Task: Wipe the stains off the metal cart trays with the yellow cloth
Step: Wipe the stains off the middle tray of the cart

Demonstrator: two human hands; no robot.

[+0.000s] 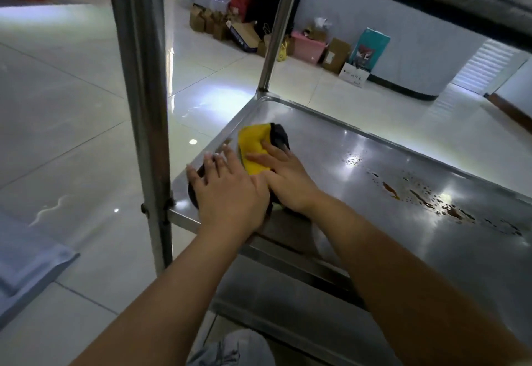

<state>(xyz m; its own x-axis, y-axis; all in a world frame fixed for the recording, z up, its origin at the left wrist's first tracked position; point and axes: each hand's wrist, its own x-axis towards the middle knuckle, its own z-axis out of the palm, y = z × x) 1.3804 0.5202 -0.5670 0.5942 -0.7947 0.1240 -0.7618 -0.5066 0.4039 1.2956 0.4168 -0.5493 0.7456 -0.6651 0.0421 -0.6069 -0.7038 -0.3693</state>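
Head cam is looking down through the metal cart (138, 83), and the big thing to work with is the middle tray (374, 164), a wide shiny sheet with a raised lip all round. Most of it looks clean-ish at the left end, but there's a trail of brown stains (449, 207) plus small droplets well over to the right, nowhere near the cloth yet. So if you ask me, the way to do this step well is to slide the pad along the tray toward that mess in long overlapping strokes, keeping weight on it, instead of scrubbing the corner. The yellow cloth (253, 149) sits folded at the left end of the tray, just beside the lip, with a dark grey side showing at its far edge. Right hand (285, 175) lies flat on top of it, fingers straight and pressing down, not curled around it. Left hand (227, 190) is spread flat too, resting just beside it on what looks like the dark part of the cloth near the tray edge. I'd flip to a fresh face once the brown stuff loads up.
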